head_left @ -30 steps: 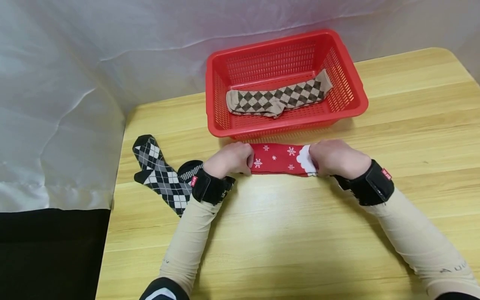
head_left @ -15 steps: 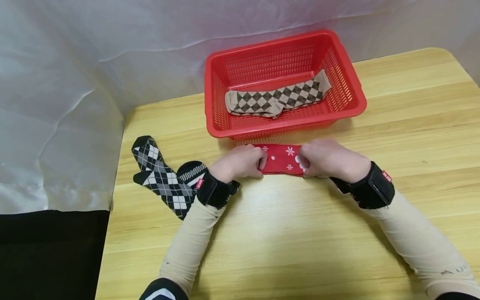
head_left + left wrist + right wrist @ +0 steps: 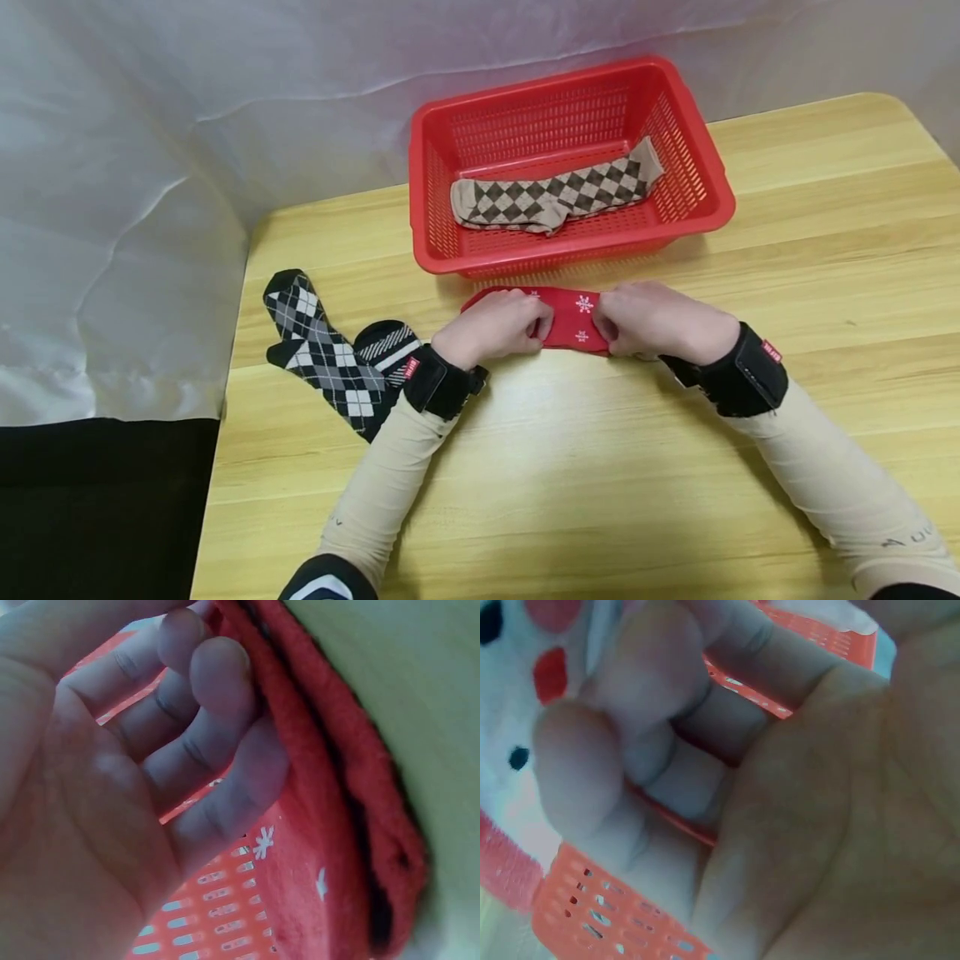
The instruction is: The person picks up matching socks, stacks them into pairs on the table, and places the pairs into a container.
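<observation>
A red sock (image 3: 566, 327) with white snowflakes lies on the table in front of the basket, in the head view. My left hand (image 3: 498, 327) grips it left of its middle, and the sock's left end shows behind the knuckles. At its right part, my right hand (image 3: 651, 322) pinches the fabric between thumb and fingers, covering the white cuff. Layered red edges of the sock (image 3: 304, 915) run beside the curled left fingers in the left wrist view. White fabric with red and black spots (image 3: 510, 712) meets the fingertips in the right wrist view.
Behind the hands stands a red plastic basket (image 3: 585, 254) with brown-and-beige argyle socks (image 3: 517, 204) lying in it. Black, grey and white argyle socks (image 3: 330, 358) lie on the wooden table (image 3: 570, 483) by my left wrist. A pale curtain (image 3: 315, 150) hangs behind.
My left hand has slid rightward along the red sock, uncovering its left end. My right hand has shifted slightly left over the white cuff, so the hands are closer together.
</observation>
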Motion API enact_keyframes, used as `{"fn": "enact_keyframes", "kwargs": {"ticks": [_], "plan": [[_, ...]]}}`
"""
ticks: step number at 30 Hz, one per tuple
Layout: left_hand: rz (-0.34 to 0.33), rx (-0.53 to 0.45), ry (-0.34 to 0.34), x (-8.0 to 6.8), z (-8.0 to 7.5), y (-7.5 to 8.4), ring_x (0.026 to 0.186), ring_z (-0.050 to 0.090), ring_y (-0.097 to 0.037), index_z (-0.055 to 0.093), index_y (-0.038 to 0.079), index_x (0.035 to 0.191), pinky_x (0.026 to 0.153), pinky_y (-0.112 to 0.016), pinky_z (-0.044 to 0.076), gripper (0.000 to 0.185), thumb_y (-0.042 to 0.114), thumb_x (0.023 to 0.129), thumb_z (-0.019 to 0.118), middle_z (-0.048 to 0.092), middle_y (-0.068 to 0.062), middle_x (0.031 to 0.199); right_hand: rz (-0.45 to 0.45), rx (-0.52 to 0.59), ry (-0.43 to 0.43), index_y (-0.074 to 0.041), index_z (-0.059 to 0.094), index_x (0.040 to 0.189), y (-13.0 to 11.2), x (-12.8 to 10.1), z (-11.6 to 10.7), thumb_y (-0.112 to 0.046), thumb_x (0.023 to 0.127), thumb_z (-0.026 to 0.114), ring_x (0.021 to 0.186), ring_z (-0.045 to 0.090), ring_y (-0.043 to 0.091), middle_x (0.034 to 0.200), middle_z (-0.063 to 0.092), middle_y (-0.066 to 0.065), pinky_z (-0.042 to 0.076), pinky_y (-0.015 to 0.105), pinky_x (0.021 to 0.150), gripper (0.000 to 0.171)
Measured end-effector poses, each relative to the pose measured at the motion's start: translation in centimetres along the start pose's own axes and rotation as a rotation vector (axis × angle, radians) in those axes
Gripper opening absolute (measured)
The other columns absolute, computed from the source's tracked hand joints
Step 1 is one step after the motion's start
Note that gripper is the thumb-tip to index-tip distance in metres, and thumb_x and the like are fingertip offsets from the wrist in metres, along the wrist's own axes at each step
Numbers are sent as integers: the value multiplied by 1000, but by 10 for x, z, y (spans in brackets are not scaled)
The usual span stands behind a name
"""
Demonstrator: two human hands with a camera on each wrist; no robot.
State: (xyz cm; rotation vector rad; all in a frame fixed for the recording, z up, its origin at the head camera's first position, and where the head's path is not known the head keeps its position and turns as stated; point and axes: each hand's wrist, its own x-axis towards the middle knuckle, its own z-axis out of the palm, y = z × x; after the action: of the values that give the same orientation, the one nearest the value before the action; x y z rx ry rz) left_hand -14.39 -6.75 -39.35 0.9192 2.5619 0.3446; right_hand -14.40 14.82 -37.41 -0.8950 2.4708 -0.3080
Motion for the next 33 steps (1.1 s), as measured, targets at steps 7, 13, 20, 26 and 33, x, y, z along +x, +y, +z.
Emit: {"fn": "enact_keyframes", "kwargs": {"ticks": [7, 13, 20, 26, 33], "plan": [[14, -26, -12, 1, 0, -1, 60, 47, -9, 63, 18, 71, 58, -20, 34, 16, 9, 84, 65, 50, 6, 64, 52, 33, -79, -12, 59, 71, -1, 4, 2, -7, 76, 79, 64, 48, 18, 67, 55, 2, 35, 28, 59, 20], [11, -27, 17, 2, 0, 0, 64, 52, -10, 63, 17, 78, 60, -20, 38, 11, 17, 89, 65, 55, 5, 69, 47, 30, -61, -12, 60, 71, 1, 4, 2, -11, 78, 78, 63, 49, 18, 67, 55, 2, 37, 28, 59, 20], [90, 63, 179, 2, -1, 2, 95, 58, -13, 70, 18, 108, 88, -28, 50, 15, 20, 97, 59, 60, 0, 107, -4, 30, 80, -9, 61, 78, 2, 7, -1, -14, 86, 74, 61, 51, 15, 65, 54, 2, 38, 27, 58, 16], [136, 47, 126, 4, 2, 1, 97, 57, -11, 74, 19, 108, 89, -25, 48, 20, 17, 96, 59, 59, 0, 106, -21, 53, 98, -5, 63, 85, 4, 10, 1, -3, 84, 69, 66, 51, 17, 73, 56, 4, 40, 29, 61, 7], [44, 49, 154, 3, 1, -1, 106, 59, -15, 68, 16, 119, 97, -30, 49, 24, 23, 96, 63, 61, -3, 120, 35, 71, 55, -5, 62, 92, 7, 9, 1, -4, 83, 73, 77, 51, 21, 83, 56, 7, 44, 32, 70, 14]]}}
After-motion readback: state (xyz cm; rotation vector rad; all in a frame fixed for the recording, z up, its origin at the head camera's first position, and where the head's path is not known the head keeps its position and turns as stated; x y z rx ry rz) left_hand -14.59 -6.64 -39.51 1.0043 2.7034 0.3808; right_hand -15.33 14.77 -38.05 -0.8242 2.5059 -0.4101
